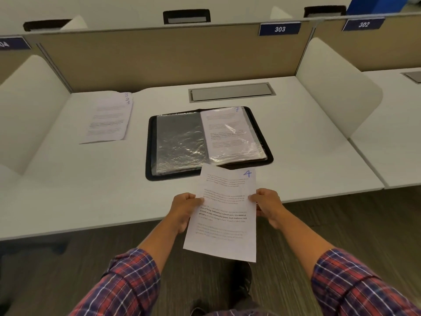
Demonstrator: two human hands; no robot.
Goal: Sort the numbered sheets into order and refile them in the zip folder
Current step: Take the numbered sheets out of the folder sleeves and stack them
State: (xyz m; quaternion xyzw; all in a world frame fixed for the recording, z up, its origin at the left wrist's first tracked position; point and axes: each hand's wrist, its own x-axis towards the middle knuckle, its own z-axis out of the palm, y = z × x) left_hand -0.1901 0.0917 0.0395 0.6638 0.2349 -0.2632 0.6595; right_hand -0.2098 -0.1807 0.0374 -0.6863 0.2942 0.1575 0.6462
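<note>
Sheet 4 [224, 213] between hands: left hand [185, 207], right hand [268, 206] pinch side edges (zip folder [152, 142] beyond).

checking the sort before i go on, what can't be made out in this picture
Head view: whatever lies beneath the sheet marked 7 in the zip folder; that sheet covers it.
Head view: printed text on the stack at left; too small and blurred.
Head view: fingers of the left hand and right hand behind the sheet marked 4; the paper hides them.
</note>
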